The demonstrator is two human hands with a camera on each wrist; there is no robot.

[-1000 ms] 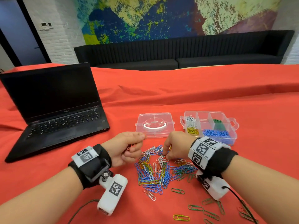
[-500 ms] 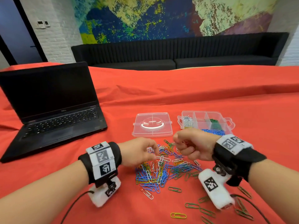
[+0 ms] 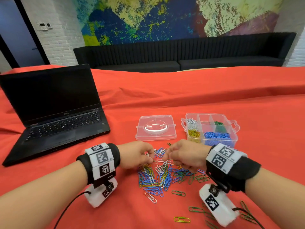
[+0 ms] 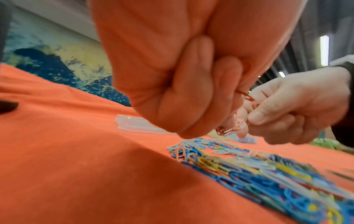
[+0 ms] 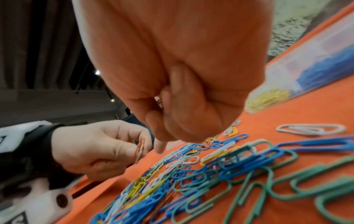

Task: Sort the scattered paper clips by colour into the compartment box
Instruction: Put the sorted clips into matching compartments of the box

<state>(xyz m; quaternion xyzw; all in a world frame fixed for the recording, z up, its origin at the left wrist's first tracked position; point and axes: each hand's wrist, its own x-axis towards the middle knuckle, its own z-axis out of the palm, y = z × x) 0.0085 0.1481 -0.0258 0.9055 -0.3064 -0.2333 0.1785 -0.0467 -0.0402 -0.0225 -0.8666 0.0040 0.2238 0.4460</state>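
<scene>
Surface: a red cloth (image 3: 214, 100) covers the table, creased toward the far side.
Room: a white brick wall, a painted mural and a long black sofa (image 3: 181, 53) behind the table.
Laptop: an open laptop (image 3: 54, 113) with a dark screen stands at the left.
Lid: a clear lid (image 3: 156, 128) lies flat between the laptop and the box.
Pile: mixed paper clips (image 3: 158, 176) lie heaped between the two wrists; loose green clips (image 3: 178, 193) lie scattered nearer on the right.
Left hand: the left hand (image 3: 137, 155) hangs over the pile's far edge, fingers curled, pinching a few red clips (image 5: 140, 146).
Right hand: the right hand (image 3: 186, 154), just beside the left, fingers curled tight on red clips.
Box: the compartment box (image 3: 211, 128), far right, holds white, yellow, green and blue clips apart.
</scene>
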